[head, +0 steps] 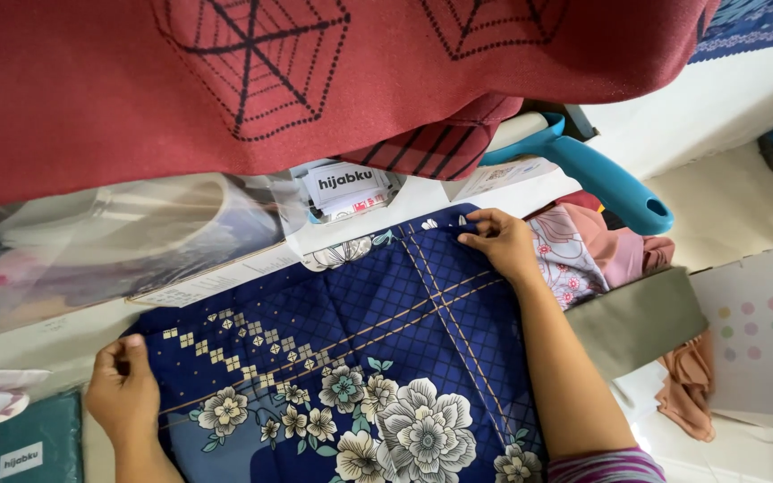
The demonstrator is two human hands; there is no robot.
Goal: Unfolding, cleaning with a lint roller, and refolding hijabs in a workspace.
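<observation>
A dark blue cloth [378, 340] with a grid pattern, gold squares and cream flowers lies spread flat in front of me. My left hand [123, 392] pinches its near left corner. My right hand [501, 241] pinches its far right corner, the arm reaching across the cloth. Both hands hold the cloth stretched between them.
A red cloth [136, 89] with dark web-like line patterns hangs across the top. Clear plastic bags [109, 241] lie at the left beside small printed tags [346, 188]. A turquoise handle [601, 179], pink floral cloths [583, 255] and a box with pastel dots [762, 326] are at the right.
</observation>
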